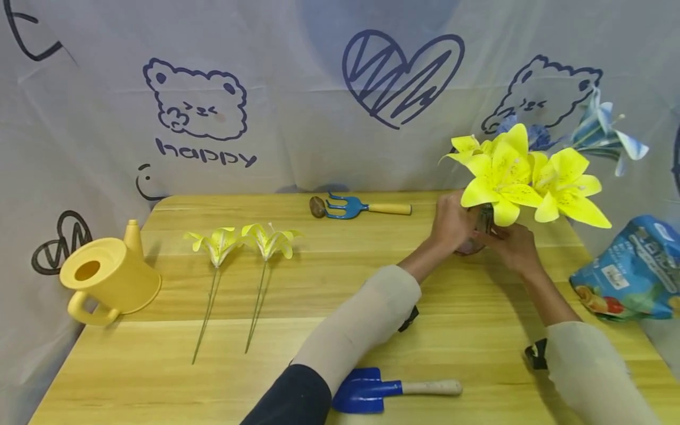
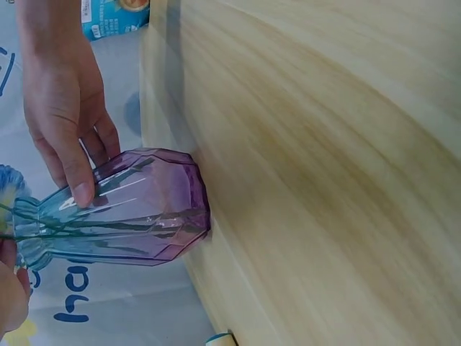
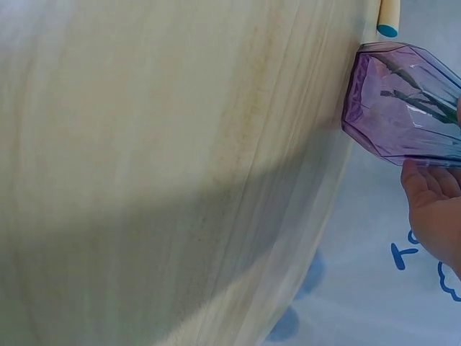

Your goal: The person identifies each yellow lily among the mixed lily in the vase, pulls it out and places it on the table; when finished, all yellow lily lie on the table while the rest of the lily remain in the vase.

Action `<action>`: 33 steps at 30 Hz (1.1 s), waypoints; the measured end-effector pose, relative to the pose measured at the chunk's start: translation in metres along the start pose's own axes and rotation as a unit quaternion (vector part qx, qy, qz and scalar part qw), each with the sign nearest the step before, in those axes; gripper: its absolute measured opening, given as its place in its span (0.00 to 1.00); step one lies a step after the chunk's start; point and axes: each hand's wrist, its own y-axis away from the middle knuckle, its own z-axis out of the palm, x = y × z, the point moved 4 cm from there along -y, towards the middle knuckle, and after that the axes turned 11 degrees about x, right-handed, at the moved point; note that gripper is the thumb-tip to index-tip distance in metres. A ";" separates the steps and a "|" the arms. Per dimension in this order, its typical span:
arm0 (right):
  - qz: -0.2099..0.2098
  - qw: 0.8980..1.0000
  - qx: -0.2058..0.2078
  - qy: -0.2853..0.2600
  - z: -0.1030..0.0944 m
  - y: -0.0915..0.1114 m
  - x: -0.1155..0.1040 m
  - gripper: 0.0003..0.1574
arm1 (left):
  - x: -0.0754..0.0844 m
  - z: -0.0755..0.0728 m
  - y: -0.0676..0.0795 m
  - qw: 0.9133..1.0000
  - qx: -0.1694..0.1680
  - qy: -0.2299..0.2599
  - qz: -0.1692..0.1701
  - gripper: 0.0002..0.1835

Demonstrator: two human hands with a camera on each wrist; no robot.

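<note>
A faceted glass vase [image 2: 155,209], teal at the neck and purple at the base, stands at the back right of the table, with green stems inside. My left hand [image 1: 451,223] grips it at the mouth, fingertips close against the stems. Lower down, my right hand [image 1: 512,248] holds the vase's body, its thumb laid across the side in the left wrist view. Yellow lilies [image 1: 507,174] spread above both hands and hide part of the neck. Behind them rise a pale blue lily [image 1: 600,127] and a ruffled blue flower [image 1: 539,137].
Two yellow lilies [image 1: 218,245] lie left of centre, near a yellow watering can [image 1: 114,274]. A blue hand fork [image 1: 347,208] lies at the back beside a brown stone-like lump [image 1: 317,207]. In front is a blue trowel [image 1: 363,391]. A blue bag [image 1: 632,268] stands at the right edge.
</note>
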 end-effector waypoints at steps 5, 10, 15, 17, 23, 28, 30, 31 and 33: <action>0.005 1.000 -0.020 0.001 0.000 -0.003 -0.004 0.35 | -0.005 -0.002 -0.003 0.999 0.015 0.032 -0.040 0.08; 0.042 0.998 0.009 -0.050 -0.010 -0.005 -0.008 0.36 | -0.008 -0.004 -0.004 0.997 0.028 0.032 -0.063 0.09; 0.025 0.981 0.176 -0.073 -0.031 -0.006 -0.022 0.22 | -0.008 -0.006 -0.005 0.998 0.020 0.020 -0.059 0.10; 0.000 0.971 0.225 -0.077 -0.035 -0.007 -0.028 0.18 | -0.008 -0.005 -0.005 0.998 0.016 0.012 -0.055 0.09; -0.033 0.955 0.270 -0.120 -0.039 -0.009 -0.043 0.17 | -0.007 -0.005 -0.004 0.999 -0.002 -0.016 -0.049 0.16; -0.037 0.943 0.281 -0.173 -0.042 -0.006 -0.051 0.20 | -0.006 -0.008 -0.002 0.997 0.019 0.021 -0.074 0.06; -0.033 0.942 0.283 -0.178 -0.043 -0.006 -0.049 0.21 | -0.004 -0.010 -0.003 0.996 0.030 0.038 -0.077 0.04; -0.028 0.944 0.284 -0.167 -0.042 -0.006 -0.047 0.20 | -0.003 -0.011 -0.003 0.995 0.032 0.044 -0.081 0.03; -0.013 0.947 0.276 -0.163 -0.040 -0.006 -0.042 0.18 | 0.000 -0.014 -0.004 0.995 0.033 0.056 -0.079 0.03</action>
